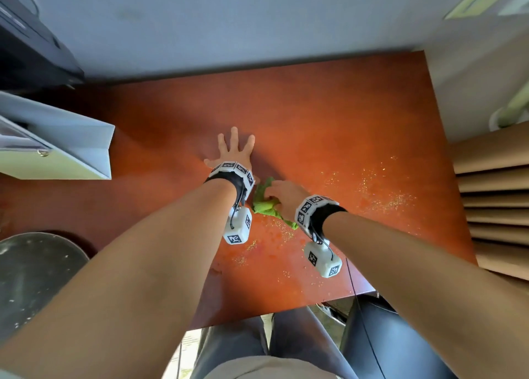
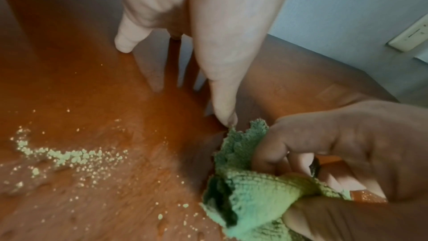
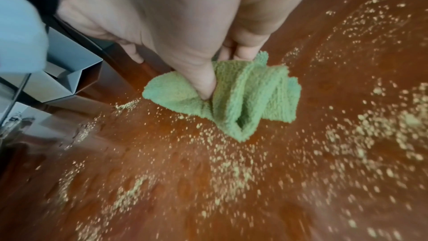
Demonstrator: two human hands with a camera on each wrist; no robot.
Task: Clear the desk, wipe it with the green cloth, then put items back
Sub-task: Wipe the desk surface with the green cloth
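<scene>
A bunched green cloth (image 1: 264,202) lies on the reddish-brown desk (image 1: 329,115), near its middle. My right hand (image 1: 282,192) grips the cloth, thumb and fingers pinching its folds (image 3: 243,98) against the desk top. Just left of the cloth my left hand (image 1: 233,149) rests flat on the desk with its fingers spread. In the left wrist view the left thumb tip almost touches the cloth (image 2: 250,190). Yellow-green crumbs (image 1: 380,189) are scattered over the desk to the right of the cloth and in front of it (image 3: 231,162).
A white paper bag (image 1: 65,146) lies on its side at the desk's left edge, with a dark object (image 1: 31,49) behind it. A round dark stool seat (image 1: 31,278) is at the lower left. Stacked cardboard (image 1: 498,201) borders the right edge. A grey wall runs behind.
</scene>
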